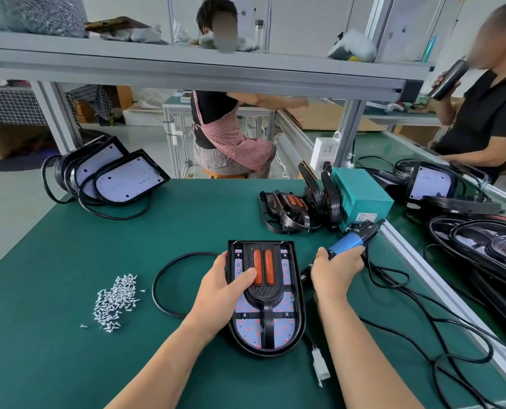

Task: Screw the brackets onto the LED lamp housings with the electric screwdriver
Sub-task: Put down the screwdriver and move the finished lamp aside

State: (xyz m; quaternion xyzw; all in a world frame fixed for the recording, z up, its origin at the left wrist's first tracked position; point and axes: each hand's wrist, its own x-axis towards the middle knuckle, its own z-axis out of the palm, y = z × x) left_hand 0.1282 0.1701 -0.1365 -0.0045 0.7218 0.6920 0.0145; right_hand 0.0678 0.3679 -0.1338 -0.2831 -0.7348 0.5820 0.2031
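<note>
Barely started on this one, I'd guess: the left hand [228,286] has its fingers [221,259] curled round the lamp housing [300,320] on the surface [68,261], thumb on its seated bracket [268,295], the right hand [332,271] clutching the electric screwdriver [349,242] just right of it, screws [116,302] and bare housings [121,178] waiting to its left.

A green-topped workbench [68,261] stands under a grey aluminium shelf [186,69], pale floor [6,199] beyond, possibly cardboard boxes [9,140] at left.
</note>
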